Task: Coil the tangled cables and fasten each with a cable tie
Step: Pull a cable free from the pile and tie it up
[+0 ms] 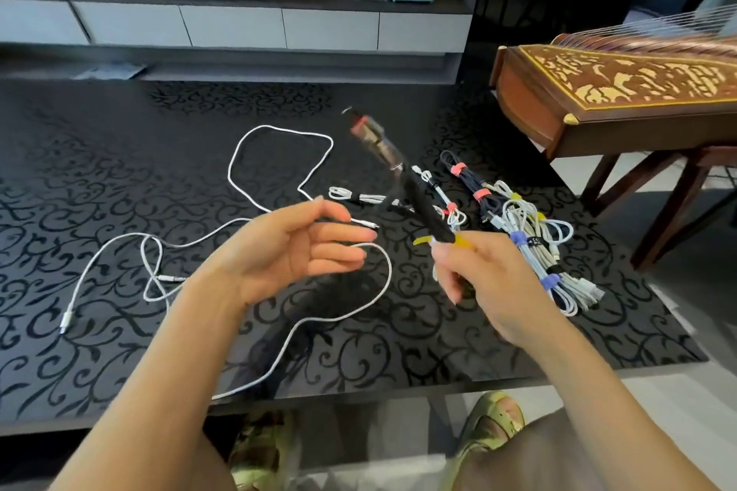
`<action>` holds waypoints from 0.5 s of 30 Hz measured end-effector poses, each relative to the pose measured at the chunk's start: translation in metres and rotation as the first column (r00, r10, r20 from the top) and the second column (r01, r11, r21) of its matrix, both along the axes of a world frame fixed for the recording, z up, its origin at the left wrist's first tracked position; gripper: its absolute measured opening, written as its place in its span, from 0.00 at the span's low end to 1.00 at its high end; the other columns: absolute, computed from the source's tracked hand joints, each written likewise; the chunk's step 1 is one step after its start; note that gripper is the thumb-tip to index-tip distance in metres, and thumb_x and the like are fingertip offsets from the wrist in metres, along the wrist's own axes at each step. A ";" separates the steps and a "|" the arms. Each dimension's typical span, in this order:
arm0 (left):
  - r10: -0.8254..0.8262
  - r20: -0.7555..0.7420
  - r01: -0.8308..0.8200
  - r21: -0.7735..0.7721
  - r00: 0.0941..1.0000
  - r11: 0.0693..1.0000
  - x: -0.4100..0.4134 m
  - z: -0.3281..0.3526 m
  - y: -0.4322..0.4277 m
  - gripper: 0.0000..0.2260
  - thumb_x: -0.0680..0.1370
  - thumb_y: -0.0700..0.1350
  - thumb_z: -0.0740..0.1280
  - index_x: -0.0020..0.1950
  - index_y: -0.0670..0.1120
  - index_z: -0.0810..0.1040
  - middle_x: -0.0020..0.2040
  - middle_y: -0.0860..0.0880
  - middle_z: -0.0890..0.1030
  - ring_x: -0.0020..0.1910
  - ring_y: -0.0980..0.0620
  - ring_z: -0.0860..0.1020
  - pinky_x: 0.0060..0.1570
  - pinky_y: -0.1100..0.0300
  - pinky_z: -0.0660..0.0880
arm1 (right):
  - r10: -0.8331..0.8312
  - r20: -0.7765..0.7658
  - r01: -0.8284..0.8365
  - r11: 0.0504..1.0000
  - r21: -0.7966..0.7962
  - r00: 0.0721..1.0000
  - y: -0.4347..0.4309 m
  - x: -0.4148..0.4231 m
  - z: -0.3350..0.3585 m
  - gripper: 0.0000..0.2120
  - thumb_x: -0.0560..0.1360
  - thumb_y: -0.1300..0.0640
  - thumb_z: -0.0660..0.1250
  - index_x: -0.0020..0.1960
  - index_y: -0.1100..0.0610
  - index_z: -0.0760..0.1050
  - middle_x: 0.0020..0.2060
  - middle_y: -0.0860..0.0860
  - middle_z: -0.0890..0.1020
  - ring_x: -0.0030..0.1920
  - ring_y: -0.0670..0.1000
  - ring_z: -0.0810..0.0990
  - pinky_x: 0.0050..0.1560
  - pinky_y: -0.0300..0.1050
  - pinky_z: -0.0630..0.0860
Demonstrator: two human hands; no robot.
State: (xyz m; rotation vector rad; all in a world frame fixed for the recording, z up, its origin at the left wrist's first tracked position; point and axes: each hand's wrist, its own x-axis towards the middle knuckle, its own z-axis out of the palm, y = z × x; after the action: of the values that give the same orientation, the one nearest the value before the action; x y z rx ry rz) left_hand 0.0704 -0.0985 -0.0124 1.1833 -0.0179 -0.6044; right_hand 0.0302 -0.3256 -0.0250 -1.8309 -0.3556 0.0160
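Right hand [478,271] grips the near end of a black cable bundle [422,203], fingers curled round it, while the left hand [295,247] hovers open beside it, palm turned inward and fingers relaxed, holding nothing.

Beneath both, the black scroll-patterned tabletop [119,179] carries everything else. Loose white cables [279,127] sprawl over its left and middle in wide loops, uncoiled and untied; one run passes under the left hand, so that hand is the nearer one for picking them up. To the right, just beyond the right hand, lies a pile of tied bundles [530,227], white and dark cords banded in several colours.

The black bundle is a long narrow hank, blurred at its far end. Its long axis runs from the right hand away and leftward, raised off the tabletop. A yellow tie [422,240] wraps it just above the fingers, and a pink tie [361,120] bands the far end. It looks finished and probably belongs on the pile to its right.
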 end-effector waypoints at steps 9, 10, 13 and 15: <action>0.131 0.104 -0.135 0.033 0.986 0.990 -0.020 -0.024 -0.054 0.19 0.82 0.53 0.53 0.53 0.43 0.78 0.52 0.47 0.84 0.51 0.49 0.82 0.52 0.55 0.76 | -0.048 -0.436 0.197 0.932 0.305 0.899 0.057 -0.010 -0.020 0.21 0.78 0.61 0.59 0.25 0.61 0.65 0.19 0.54 0.66 0.23 0.50 0.65 0.31 0.41 0.64; 0.199 0.055 -0.198 -0.025 0.979 0.980 -0.018 -0.025 -0.054 0.17 0.82 0.50 0.53 0.55 0.40 0.76 0.48 0.47 0.84 0.48 0.48 0.83 0.50 0.55 0.77 | -0.068 -0.422 0.193 0.946 0.261 0.904 0.061 -0.013 -0.021 0.22 0.78 0.60 0.60 0.26 0.60 0.67 0.19 0.54 0.69 0.24 0.49 0.67 0.32 0.39 0.66; 0.261 -0.053 -0.266 -0.145 0.964 0.953 -0.019 -0.025 -0.053 0.12 0.83 0.46 0.54 0.48 0.41 0.73 0.36 0.47 0.76 0.38 0.48 0.79 0.43 0.55 0.78 | -0.005 -0.392 0.068 0.987 0.148 0.920 0.063 -0.017 -0.021 0.20 0.79 0.52 0.62 0.33 0.61 0.77 0.28 0.55 0.81 0.29 0.47 0.76 0.36 0.36 0.73; 0.289 -0.042 -0.292 -0.118 0.957 0.949 -0.018 -0.021 -0.053 0.14 0.83 0.48 0.54 0.41 0.44 0.69 0.33 0.48 0.70 0.34 0.49 0.72 0.33 0.58 0.75 | -0.037 -0.340 0.040 0.999 0.004 0.940 0.053 -0.012 -0.016 0.23 0.77 0.43 0.61 0.36 0.61 0.80 0.33 0.54 0.84 0.33 0.45 0.79 0.38 0.36 0.74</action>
State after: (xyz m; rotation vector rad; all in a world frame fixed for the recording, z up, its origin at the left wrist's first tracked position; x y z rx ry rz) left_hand 0.0525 -0.1515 -0.0337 1.0343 0.1366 -0.3523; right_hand 0.0182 -0.2730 -0.0407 -1.7836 -0.0752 0.2999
